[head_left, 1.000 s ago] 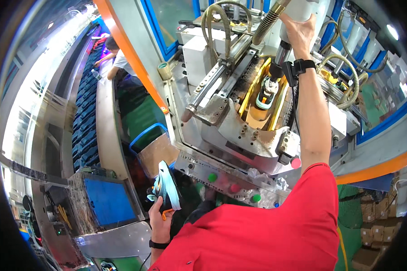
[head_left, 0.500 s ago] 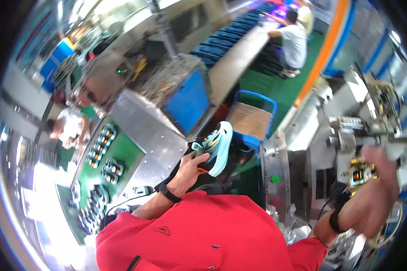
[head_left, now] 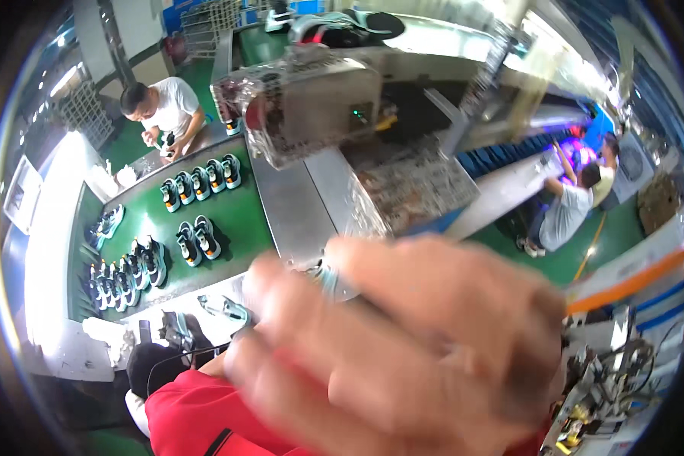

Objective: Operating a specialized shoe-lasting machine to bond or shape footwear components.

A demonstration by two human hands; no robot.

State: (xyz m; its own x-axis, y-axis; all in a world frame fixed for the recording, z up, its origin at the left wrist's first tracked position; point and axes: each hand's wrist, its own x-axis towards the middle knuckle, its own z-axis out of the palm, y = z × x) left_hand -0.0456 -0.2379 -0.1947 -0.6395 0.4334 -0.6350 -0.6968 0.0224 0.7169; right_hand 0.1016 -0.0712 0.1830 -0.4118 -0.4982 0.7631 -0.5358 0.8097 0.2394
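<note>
My right hand (head_left: 418, 342) is raised very close to the camera and smeared by motion. Its fingers point left, spread with gaps between them, and nothing shows in them. Just past the fingertips, a small part of a light teal shoe (head_left: 328, 280) is visible; the rest is covered. My left hand is hidden behind the right one, and only a sliver of the left forearm (head_left: 214, 366) shows above the red sleeve. On a pale ledge to the left lies another teal shoe (head_left: 226, 308), with a dark shoe (head_left: 176, 328) beside it.
Several black-and-teal shoes (head_left: 197, 182) stand in rows on a green work surface (head_left: 239, 235) at left. A co-worker (head_left: 163, 114) handles a shoe beyond it. A metal-cased machine (head_left: 311, 106) stands ahead. Two people (head_left: 574, 205) sit by a conveyor at far right; machinery (head_left: 608, 387) is at lower right.
My view has swung left, bringing the green work surface nearer the middle. My right hand has come from the far right across the front, now covering my left hand and most of the shoe.
</note>
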